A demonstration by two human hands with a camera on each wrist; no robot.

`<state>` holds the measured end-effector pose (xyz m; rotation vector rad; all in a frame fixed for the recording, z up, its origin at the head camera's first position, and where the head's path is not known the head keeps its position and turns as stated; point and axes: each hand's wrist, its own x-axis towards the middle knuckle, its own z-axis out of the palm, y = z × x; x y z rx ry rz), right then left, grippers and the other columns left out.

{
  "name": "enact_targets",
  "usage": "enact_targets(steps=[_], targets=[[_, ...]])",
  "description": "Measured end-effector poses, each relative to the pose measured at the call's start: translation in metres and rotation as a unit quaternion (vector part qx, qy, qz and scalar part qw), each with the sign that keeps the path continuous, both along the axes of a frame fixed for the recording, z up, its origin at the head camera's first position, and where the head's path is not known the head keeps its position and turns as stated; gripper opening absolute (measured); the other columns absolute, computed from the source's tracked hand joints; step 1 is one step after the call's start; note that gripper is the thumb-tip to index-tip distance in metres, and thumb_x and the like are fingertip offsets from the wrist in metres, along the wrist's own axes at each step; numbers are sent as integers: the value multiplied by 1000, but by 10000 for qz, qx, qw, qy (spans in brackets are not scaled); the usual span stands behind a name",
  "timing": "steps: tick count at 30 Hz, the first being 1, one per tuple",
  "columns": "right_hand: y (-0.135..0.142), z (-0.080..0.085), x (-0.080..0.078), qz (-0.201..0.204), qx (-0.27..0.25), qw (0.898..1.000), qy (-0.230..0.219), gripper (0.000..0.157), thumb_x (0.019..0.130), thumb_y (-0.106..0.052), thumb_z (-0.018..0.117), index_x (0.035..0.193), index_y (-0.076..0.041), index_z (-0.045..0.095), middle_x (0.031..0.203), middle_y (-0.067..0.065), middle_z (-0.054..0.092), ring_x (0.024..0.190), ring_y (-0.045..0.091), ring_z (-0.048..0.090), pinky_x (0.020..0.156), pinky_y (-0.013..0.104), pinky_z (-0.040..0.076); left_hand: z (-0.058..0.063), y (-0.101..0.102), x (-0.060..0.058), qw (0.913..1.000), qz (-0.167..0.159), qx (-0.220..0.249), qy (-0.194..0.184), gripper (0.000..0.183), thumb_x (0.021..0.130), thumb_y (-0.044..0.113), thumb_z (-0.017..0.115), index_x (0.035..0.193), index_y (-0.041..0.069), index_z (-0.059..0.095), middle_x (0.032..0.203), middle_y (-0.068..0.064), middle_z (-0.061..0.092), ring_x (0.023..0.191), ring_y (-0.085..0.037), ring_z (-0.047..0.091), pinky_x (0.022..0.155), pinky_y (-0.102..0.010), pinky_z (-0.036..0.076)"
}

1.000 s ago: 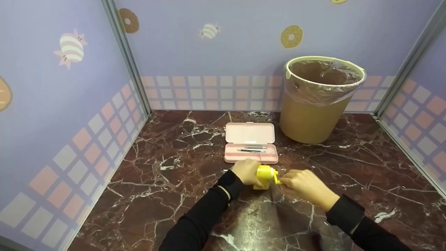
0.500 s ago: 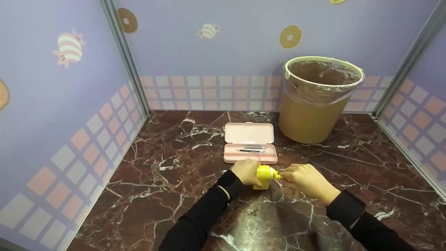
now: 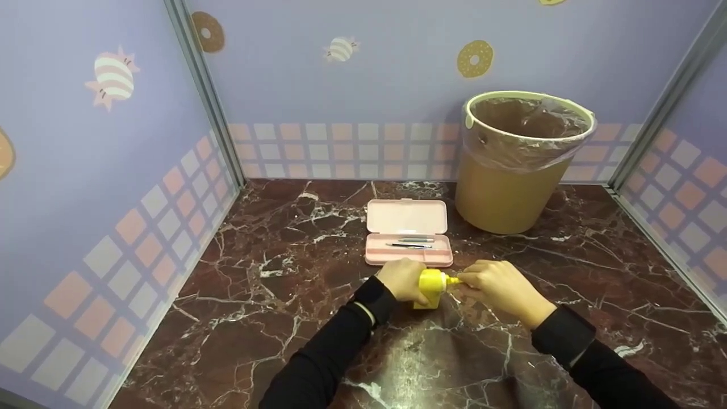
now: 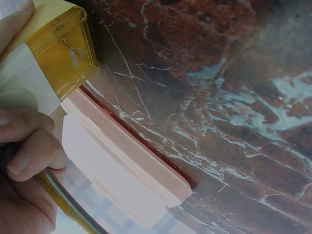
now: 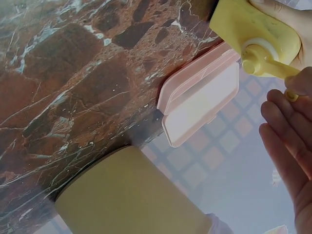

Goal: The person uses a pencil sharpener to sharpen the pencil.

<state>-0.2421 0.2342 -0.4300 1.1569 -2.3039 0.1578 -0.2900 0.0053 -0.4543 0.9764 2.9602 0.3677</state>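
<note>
A yellow hand-crank pencil sharpener stands on the marble-patterned tabletop. My left hand grips its body from the left. A clear yellowish shavings drawer shows on it in the left wrist view. Below the left fingers in that view is a slim pencil with lettering, its far part hidden by the hand. My right hand pinches the end of the yellow crank between thumb and forefinger, the other fingers spread out.
Just behind the sharpener lies an open pink pencil case with pens or pencils in it. A tan bin with a clear liner stands at the back right. Patterned walls enclose the table's back and sides.
The crank has turned: its handle pointed down earlier and now points right toward the right hand, which has moved with it. My left hand and the sharpener stay in place.
</note>
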Motion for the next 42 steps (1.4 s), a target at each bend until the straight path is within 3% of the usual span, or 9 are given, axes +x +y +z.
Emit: enact_targets(steps=[7,15,21,27,32,42], targets=[[-1,0,-5,-110,-142,9998,133,17,75,-20,87,83,-10,76,77,1,75,67,18,69,60,35,56,-2,-1,0,9999,-47,-77,107,44,66,40,90,95,13,70,88,-1,75,70,-13,61,62,-29,51],[-6,7,-7,-635,43,9975,-315,12,82,-20,82,88,-11,77,84,3,77,74,21,72,65,38,58,-4,-1,-1,9998,-77,18,171,44,65,40,91,91,12,70,85,-1,74,67,-13,58,60,-29,49],[-12,8,-12,-1002,186,9945,-223,9,80,-10,80,88,-11,77,80,3,75,72,24,69,62,41,56,-2,-2,-1,9995,-86,-36,286,44,66,41,90,92,12,69,86,-1,74,71,-15,63,63,-29,53],[-17,-1,-27,-1227,100,9921,-246,11,84,-11,78,76,-11,69,72,4,70,67,27,67,59,43,54,-6,0,-1,9993,-153,-16,338,43,65,42,90,88,12,68,82,-1,73,66,-15,61,60,-31,52],[-16,-17,-37,-1277,171,9906,-461,17,81,-6,77,69,-10,66,68,5,68,65,28,64,59,45,53,-8,2,0,9993,-244,-52,285,43,65,40,90,88,11,68,82,-1,73,66,-15,60,60,-31,52],[-20,-25,-43,-1206,6,9898,-753,14,81,-7,78,71,-10,68,68,5,69,65,29,65,60,47,54,-1,-1,1,9996,-67,-158,237,48,65,43,92,94,12,71,89,-1,76,76,-17,68,68,-32,56]])
